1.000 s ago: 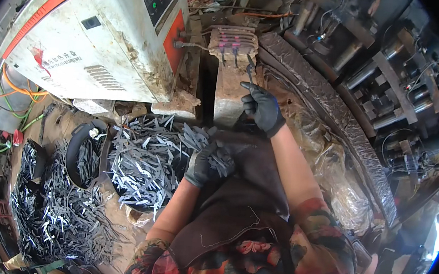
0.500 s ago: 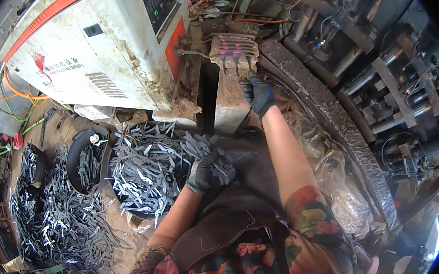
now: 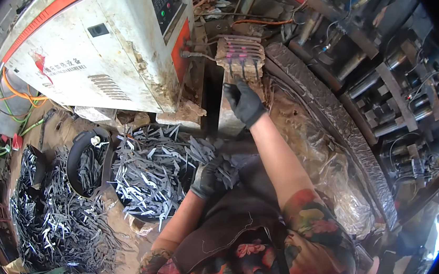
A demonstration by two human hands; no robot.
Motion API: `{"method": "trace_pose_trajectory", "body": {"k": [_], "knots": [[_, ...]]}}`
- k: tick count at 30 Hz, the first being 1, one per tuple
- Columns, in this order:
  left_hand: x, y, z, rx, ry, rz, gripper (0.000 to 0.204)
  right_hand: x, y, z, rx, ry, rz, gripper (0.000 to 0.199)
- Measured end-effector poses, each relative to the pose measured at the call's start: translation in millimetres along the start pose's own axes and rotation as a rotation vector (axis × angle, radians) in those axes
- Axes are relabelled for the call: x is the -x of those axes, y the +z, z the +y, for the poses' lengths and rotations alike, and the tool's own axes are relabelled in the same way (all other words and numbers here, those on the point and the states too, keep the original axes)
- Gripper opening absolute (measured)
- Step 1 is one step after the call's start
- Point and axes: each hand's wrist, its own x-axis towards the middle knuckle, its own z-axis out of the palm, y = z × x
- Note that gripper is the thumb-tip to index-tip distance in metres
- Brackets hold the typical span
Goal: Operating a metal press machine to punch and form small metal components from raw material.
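My left hand [image 3: 208, 177], in a dark grey glove, is closed round a bunch of dark flat metal strips [image 3: 226, 173] at the right rim of a heaped container. More loose strips [image 3: 148, 167] fill that container. My right hand [image 3: 246, 106], also gloved, hovers over the pale block just short of the induction heating coil [image 3: 241, 49]. Its fingers are apart, and I see nothing between them. Several dark strips [image 3: 243, 65] stick out of the coil toward me, with pink-glowing parts among its turns.
A white and orange heating machine [image 3: 96, 46] with a lit display stands at the left. Below it, more metal strips [image 3: 64, 217] lie heaped beside a black curved handle [image 3: 74, 160]. Greasy machinery [image 3: 392, 95] fills the right, behind a plastic-wrapped beam [image 3: 337, 116].
My right hand has drawn back from the strip ends at the coil, toward me and slightly left. My left hand has shifted slightly right, still holding its bunch.
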Motion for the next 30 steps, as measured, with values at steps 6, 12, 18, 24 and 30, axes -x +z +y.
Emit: {"method": "trace_pose_trajectory", "body": {"k": [6,12,18,24,30], "knots": [[-3,-5,3,0.043,-0.136,-0.055,0.012,-29,14,6,0.002,-0.158,0.000,0.038],[10,47,-3,-0.291,0.107,0.075,0.018,74,-98,36,-0.557,0.520,-0.782,0.033],[2,26,-2,-0.161,-0.252,0.164,0.024,166,-172,-72,-0.260,-0.308,-0.254,0.023],[-9,23,-12,-0.366,-0.090,0.301,0.022,145,-234,-252,0.131,-0.885,0.524,0.024],[-16,5,-8,-0.302,-0.110,0.145,0.021,93,-257,-315,-0.031,-0.933,0.654,0.028]]}}
